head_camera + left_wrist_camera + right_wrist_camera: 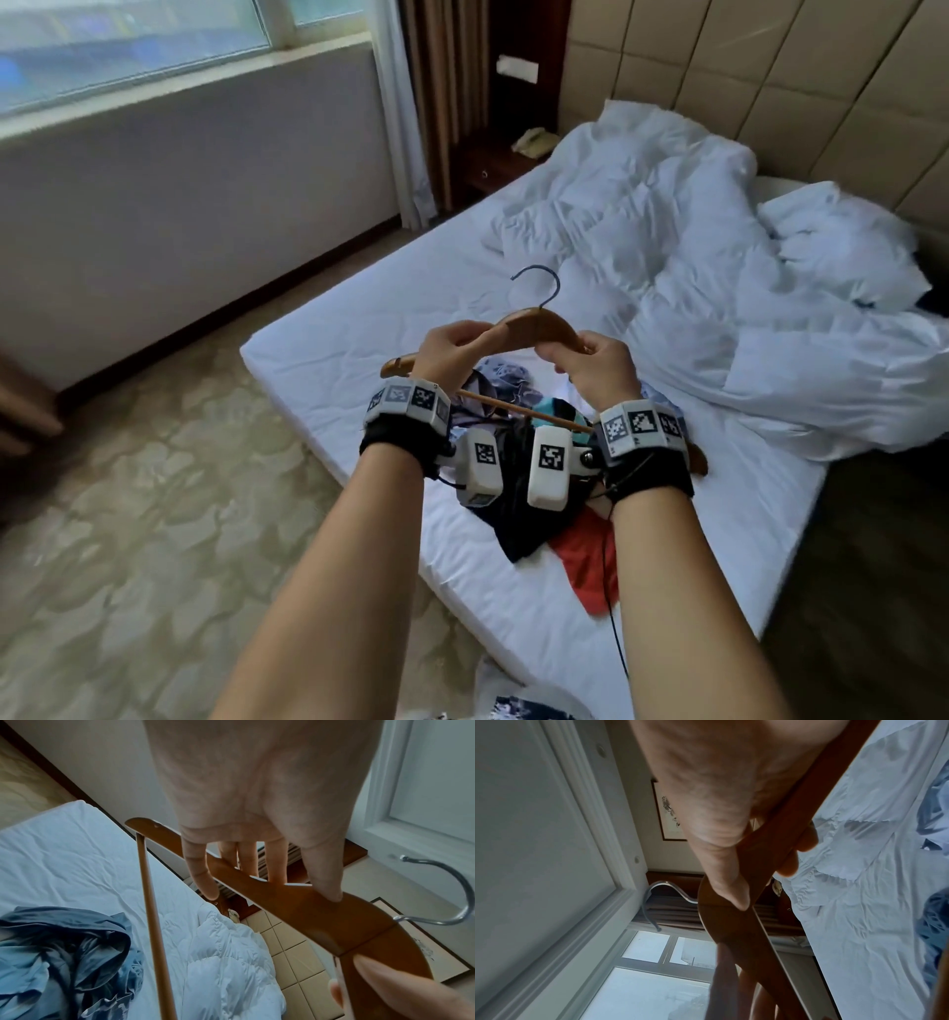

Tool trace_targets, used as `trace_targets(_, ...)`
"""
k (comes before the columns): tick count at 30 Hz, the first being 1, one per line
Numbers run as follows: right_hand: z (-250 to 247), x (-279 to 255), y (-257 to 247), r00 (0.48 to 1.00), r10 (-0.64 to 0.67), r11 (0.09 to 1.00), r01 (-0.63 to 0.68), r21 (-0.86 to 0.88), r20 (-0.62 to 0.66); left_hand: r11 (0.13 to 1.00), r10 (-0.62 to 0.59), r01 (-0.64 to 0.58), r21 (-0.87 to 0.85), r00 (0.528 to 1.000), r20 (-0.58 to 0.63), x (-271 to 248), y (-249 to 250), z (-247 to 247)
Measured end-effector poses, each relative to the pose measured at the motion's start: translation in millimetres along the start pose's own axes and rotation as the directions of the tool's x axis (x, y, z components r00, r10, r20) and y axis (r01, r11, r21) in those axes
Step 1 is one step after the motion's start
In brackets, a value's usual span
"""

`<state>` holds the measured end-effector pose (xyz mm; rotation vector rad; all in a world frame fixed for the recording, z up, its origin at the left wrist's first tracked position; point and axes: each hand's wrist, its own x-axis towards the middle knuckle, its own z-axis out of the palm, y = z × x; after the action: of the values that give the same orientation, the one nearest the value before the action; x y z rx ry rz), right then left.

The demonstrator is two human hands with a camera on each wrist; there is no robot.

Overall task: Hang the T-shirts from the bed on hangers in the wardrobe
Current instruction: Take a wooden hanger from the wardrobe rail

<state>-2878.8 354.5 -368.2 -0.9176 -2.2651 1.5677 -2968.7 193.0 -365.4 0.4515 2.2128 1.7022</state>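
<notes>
A wooden hanger (pixel 539 325) with a metal hook (pixel 542 288) is held in the air above the bed. My left hand (pixel 454 349) grips its left arm, thumb on top and fingers behind, as the left wrist view shows on the hanger (pixel 303 908). My right hand (pixel 590 362) grips the right arm just past the middle; the right wrist view shows the thumb pressed on the hanger (pixel 734 919). Below the hands lies a heap of T-shirts (pixel 518 411), blue, patterned and dark, with a red one (pixel 585 560) near the bed's front edge.
The bed (pixel 359 339) has a white sheet, with a crumpled white duvet (pixel 693 267) at its far side. A window (pixel 128 46) and wall run along the left, with patterned floor (pixel 154 514) between. A nightstand with a phone (pixel 534 141) stands beyond.
</notes>
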Motion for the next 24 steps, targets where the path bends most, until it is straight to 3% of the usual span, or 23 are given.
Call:
trace_targets(5,10,67,7,0.998,0.055,0.998,-0.056,0.028,0.020,0.996,-0.080,0.078,0.033,0.994,0.068,69,-7,2)
trace_targets(8,16,93,13,0.992,0.100,0.994,-0.103,0.036,0.073,0.984,-0.111,0.088,0.153,0.983,0.146,101,-17,-2)
trace_targets(11,32,122,18,0.975,0.152,0.988,-0.152,-0.012,0.165,0.963,-0.168,0.114,0.243,0.962,0.215,132,-31,-5)
trace_targets(15,60,163,21,0.944,0.229,0.972,-0.211,-0.099,0.236,0.957,-0.247,0.198,0.213,0.939,0.238,172,-54,-13)
trace_targets(19,86,197,27,0.918,0.291,0.948,-0.239,-0.211,0.269,0.916,-0.396,0.397,0.052,0.879,0.264,213,-85,-29)
trace_targets(24,123,237,42,0.895,0.346,0.910,-0.246,-0.334,0.282,0.839,-0.524,0.542,0.034,0.791,0.315,264,-124,-54)
